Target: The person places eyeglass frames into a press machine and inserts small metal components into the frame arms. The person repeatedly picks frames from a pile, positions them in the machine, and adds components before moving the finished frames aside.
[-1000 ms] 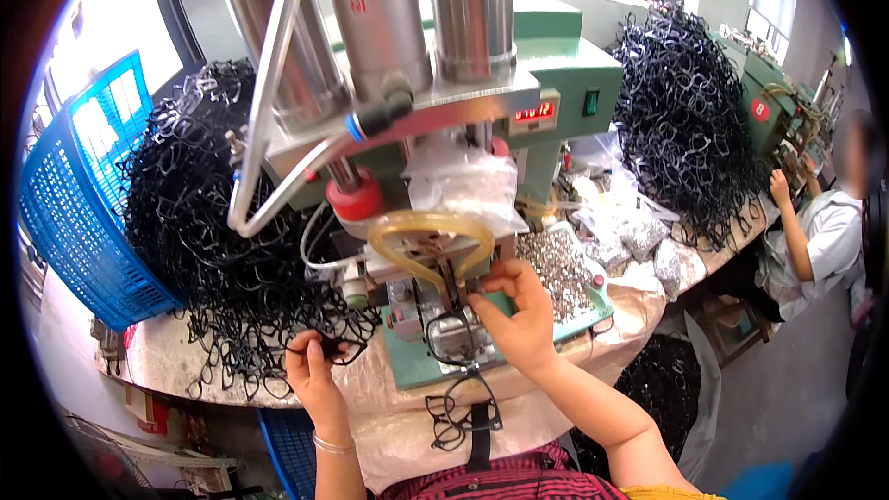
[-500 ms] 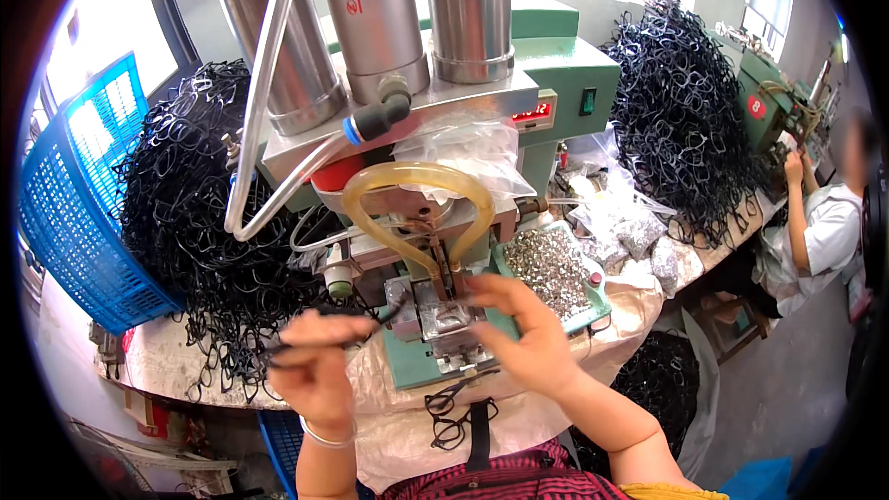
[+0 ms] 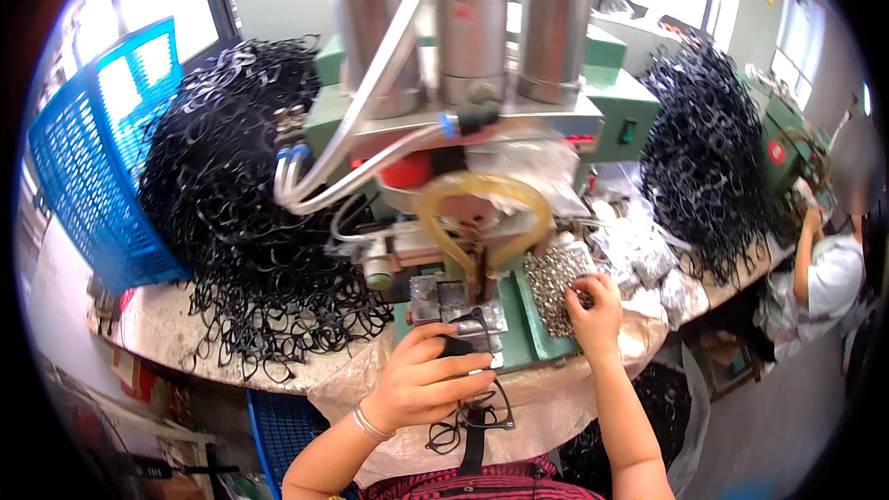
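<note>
My left hand (image 3: 421,380), a bangle at its wrist, is closed on a black eyeglass frame (image 3: 457,346) in front of the press. One end of the frame lies by the metal fixture (image 3: 428,301) under the press's tip. To the right, my right hand (image 3: 597,315) dips its fingertips into small shiny metal parts (image 3: 553,280). Those parts fill a green tray (image 3: 530,319). Its fingers are curled together, and whatever they hold is too small to make out. More black eyeglass frames (image 3: 444,438) lie on the cloth below my left hand.
Big heaps of black eyeglass frames stand left (image 3: 231,176) and right (image 3: 708,167) of the green press (image 3: 619,116). A yellowish hose loop (image 3: 486,181) hangs over the fixture. A blue basket (image 3: 102,167) leans at far left. Plastic bags (image 3: 639,255) lie beyond the tray. A co-worker (image 3: 829,268) sits at far right.
My right hand has left the fixture and gone right to the parts tray. My left hand has moved right and brought the eyeglass frame to the fixture. The whole view has shifted.
</note>
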Demonstrator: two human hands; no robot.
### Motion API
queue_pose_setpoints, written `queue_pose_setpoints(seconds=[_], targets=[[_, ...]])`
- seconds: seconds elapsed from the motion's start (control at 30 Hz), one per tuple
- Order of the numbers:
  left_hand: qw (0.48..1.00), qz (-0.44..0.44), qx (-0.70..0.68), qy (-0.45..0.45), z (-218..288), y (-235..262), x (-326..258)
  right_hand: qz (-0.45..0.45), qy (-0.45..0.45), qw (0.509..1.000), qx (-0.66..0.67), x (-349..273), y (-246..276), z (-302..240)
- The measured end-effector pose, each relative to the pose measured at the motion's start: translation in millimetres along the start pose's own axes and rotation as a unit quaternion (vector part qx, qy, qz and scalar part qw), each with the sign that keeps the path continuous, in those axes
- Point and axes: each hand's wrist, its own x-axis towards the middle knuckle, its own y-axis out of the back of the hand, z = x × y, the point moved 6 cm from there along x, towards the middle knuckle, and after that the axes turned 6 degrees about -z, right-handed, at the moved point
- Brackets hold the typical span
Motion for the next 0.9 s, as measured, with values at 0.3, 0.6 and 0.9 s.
queue_pose_setpoints(seconds=[0.3, 0.6, 0.9], targets=[[0.976, -0.013, -0.161, 0.143, 21.5, 23.0, -26.6, 0.050, 0.051, 0.997, -0.010, -16.9, 6.6, 14.6], [0.778, -0.065, -0.618, 0.090, 88.9, 64.7, 12.2, 0.002, 0.104, 0.994, 0.023, -9.6, -6.4, -28.0], [0.620, 0.251, 0.472, 0.574, -50.8, 209.5, -244.5, -0.007, 0.021, 0.994, 0.108, -9.9, -0.8, -12.8]])
